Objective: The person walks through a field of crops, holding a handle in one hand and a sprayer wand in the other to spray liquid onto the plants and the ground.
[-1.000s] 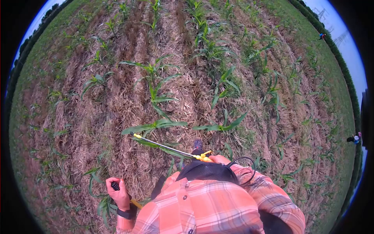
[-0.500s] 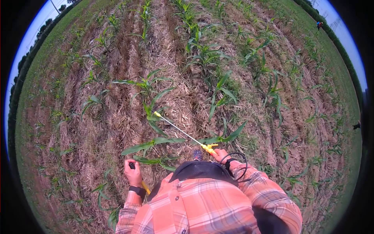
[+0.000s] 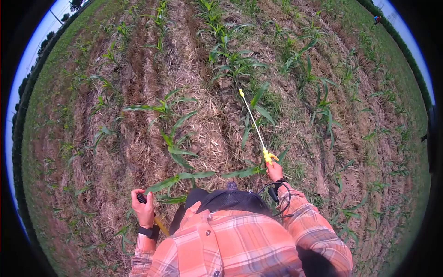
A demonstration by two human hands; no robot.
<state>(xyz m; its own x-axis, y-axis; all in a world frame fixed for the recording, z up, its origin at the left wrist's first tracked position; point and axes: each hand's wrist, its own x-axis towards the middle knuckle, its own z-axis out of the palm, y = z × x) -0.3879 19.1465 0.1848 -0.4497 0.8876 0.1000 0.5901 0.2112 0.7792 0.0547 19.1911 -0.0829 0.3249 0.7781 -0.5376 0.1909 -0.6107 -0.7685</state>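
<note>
My right hand (image 3: 275, 171) is wrapped around the yellow handle of a spray wand (image 3: 256, 121). The thin white tube points forward and slightly left, its yellow nozzle in front of a young corn plant (image 3: 261, 102). From near that wrist a black hose (image 3: 290, 203) loops beside the sleeve. On the other side, my left hand (image 3: 144, 210) is closed on a black ribbed grip (image 3: 141, 198). A yellow bar (image 3: 161, 225) shows below that hand, partly hidden by my body. Corn leaves (image 3: 170, 183) spread just ahead of the left hand.
Rows of young corn (image 3: 235, 62) run away from me, with dry straw (image 3: 189, 69) between them. A shoe (image 3: 231, 185) shows ahead of my waist. Far off at upper right is another person (image 3: 377, 20). Trees (image 3: 28, 76) line the field's left edge.
The spray wand has swung from pointing forward-left to nearly straight ahead, and its nozzle is now farther right. My right hand has moved forward and right. My left hand has shifted slightly left.
</note>
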